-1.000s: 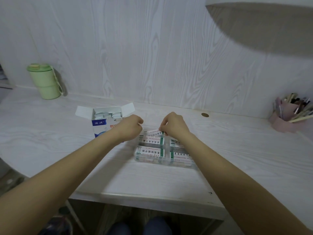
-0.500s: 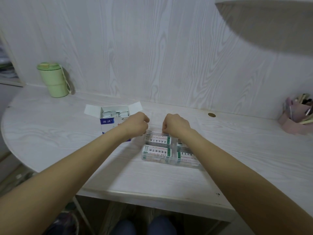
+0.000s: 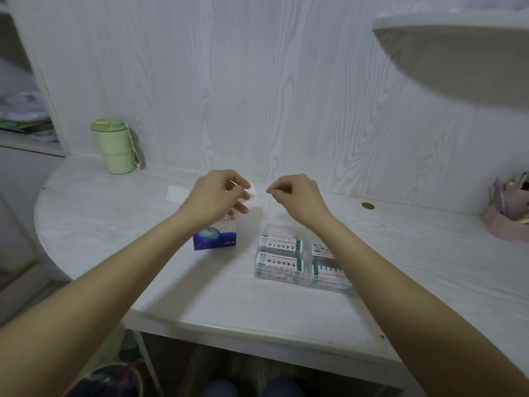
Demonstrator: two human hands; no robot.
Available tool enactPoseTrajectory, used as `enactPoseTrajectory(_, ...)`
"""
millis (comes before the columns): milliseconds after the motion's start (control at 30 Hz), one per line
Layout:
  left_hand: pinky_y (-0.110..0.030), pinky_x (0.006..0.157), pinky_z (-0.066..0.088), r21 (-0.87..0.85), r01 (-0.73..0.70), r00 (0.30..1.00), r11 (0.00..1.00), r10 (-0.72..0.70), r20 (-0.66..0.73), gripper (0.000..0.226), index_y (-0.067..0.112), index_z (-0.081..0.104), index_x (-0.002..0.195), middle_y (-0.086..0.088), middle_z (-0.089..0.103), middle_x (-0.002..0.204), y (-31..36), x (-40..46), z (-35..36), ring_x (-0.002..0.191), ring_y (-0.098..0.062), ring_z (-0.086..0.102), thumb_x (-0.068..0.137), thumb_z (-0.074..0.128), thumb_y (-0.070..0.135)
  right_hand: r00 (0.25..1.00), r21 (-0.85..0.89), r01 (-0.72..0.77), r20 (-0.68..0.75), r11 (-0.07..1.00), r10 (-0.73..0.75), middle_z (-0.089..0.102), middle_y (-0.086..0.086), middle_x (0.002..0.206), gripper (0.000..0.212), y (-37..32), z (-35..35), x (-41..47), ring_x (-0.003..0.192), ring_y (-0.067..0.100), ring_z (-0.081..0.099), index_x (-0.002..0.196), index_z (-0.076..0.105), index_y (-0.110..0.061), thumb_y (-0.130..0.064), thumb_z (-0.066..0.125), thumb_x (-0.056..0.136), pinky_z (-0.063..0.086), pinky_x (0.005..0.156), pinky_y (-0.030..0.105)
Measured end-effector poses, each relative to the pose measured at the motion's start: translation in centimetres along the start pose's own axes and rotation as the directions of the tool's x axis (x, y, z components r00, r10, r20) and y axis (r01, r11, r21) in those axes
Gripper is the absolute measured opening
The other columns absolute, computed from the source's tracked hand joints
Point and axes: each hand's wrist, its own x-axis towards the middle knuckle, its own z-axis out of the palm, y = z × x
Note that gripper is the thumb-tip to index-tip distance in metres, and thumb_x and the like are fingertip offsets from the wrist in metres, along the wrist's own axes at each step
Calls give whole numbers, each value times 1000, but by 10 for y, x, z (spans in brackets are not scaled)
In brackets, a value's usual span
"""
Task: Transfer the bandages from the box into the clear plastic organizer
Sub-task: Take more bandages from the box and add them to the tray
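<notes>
Clear rectangular organizer holds flat bandages.

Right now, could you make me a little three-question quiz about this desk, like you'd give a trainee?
1. True or false: the left hand is over the blue and white box.
2. Which stands at the back left of the desk? A) the green cup B) the pink pen holder C) the clear organizer
3. Fill in: the labelled bandage packs lie inside the clear ____.

Key: 1 true; 2 A; 3 organizer. The right hand hangs above the desk behind the organizer, fingers curled; whether it pinches anything cannot be told.
</notes>
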Motion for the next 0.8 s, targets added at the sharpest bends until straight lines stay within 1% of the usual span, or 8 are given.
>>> enactPoseTrajectory(33,-14,51,47,69,-30,998,997,34,-57,12,15,63,98,0,70,90,-4,1,-9,73,-10,69,90,54,12,999,1,48,-13,999,-48,68,-1,88,20,-8,3,2,76,8,58,96,73,-12,-7,55,90,37,61,-1)
enactPoseTrajectory(100,-16,67,45,251,-58,994,966,79,-78,22,18,62,109,2,67,102,-15,4,-27,95,-12,63,88,63,22,992,-9,128,-5,992,-128,68,2,100,20,-21,12,6,87,12,60,99,72,-12,-8,55,91,37,69,3)
enactPoseTrajectory(200,-26,96,37,520,-31,996,854,-19,91,72,13,45,136,-3,50,137,-36,11,-49,126,-19,45,76,76,36,978,-102,196,97,975,-187,60,4,117,20,-35,28,16,106,16,56,107,69,-14,-13,53,93,39,87,21)
enactPoseTrajectory(267,-32,104,34,622,-19,982,783,-101,157,91,10,33,144,-6,40,145,-46,15,-55,132,-23,38,71,78,41,969,-169,189,192,967,-156,57,6,124,24,-41,37,22,112,20,54,113,66,-14,-15,52,94,41,92,28)
enactPoseTrajectory(367,-32,102,36,658,-39,975,752,-115,189,93,7,30,144,-9,42,142,-57,18,-56,127,-26,42,72,79,39,958,-232,161,271,959,-95,59,9,123,27,-45,48,25,111,22,56,118,64,-13,-15,50,95,43,90,30)
enactPoseTrajectory(567,-31,94,38,651,-135,980,747,5,197,83,9,39,139,-8,47,130,-66,14,-55,116,-25,48,71,80,31,967,-330,169,239,929,-91,54,8,118,21,-46,54,27,99,24,58,111,67,-16,-16,56,93,48,82,35)
enactPoseTrajectory(700,-32,92,41,650,-152,981,745,34,191,77,12,43,135,-6,50,127,-65,12,-55,112,-24,50,70,81,29,972,-427,173,222,888,-82,51,6,115,21,-52,58,28,100,25,55,111,67,-18,-17,60,91,41,73,31)
enactPoseTrajectory(800,-32,90,42,673,-153,980,723,25,196,75,12,44,134,-6,50,126,-63,14,-54,111,-24,50,71,81,28,974,-525,165,218,835,-56,51,8,117,22,-58,64,33,101,27,56,111,65,-15,-13,63,89,40,72,32)
